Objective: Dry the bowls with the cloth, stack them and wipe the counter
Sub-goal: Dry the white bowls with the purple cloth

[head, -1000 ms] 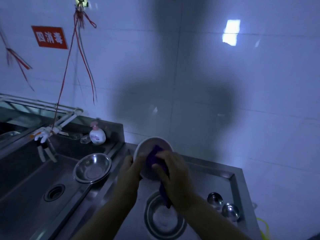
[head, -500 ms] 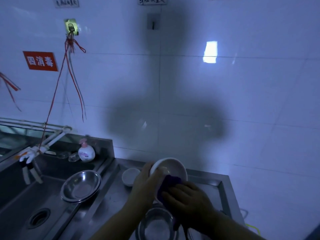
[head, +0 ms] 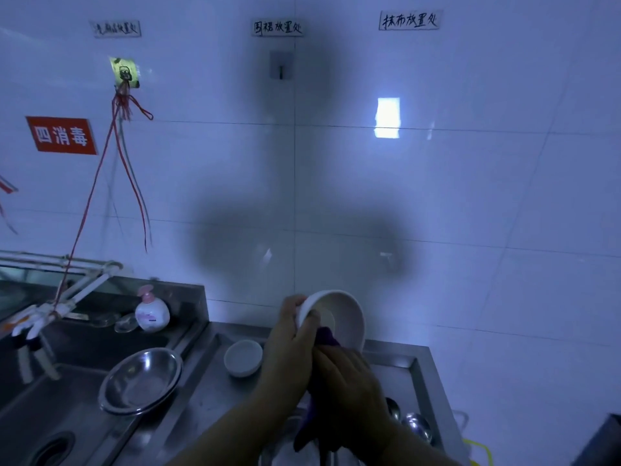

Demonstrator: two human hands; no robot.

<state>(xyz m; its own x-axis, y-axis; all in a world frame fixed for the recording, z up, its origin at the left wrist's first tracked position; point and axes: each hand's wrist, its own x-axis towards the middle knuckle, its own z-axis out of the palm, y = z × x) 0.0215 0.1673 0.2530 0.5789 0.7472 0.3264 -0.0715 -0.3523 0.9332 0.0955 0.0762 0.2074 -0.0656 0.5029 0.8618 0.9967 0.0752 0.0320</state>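
Note:
My left hand point(head: 289, 348) grips the rim of a white bowl point(head: 346, 321), held tilted above the steel counter point(head: 201, 395) so that its underside faces me. My right hand point(head: 346, 381) presses a purple cloth point(head: 327, 338) against the bowl's lower side; a tail of the cloth hangs down below the hand. A second, smaller white bowl point(head: 242, 358) sits upright on the counter just left of my left hand. A steel bowl point(head: 142, 380) rests on the ridge between sink and counter.
A deep steel sink point(head: 50, 415) with a drain lies at the left, with a tap above it and a soap pump bottle point(head: 152, 311) on its back ledge. Steel ladles point(head: 416, 425) lie at the counter's right. The tiled wall stands close behind.
The camera has tilted up, so everything sits lower in view. The white bowl has been turned, now showing its underside, and my right hand with the cloth has slid from inside it to its lower edge.

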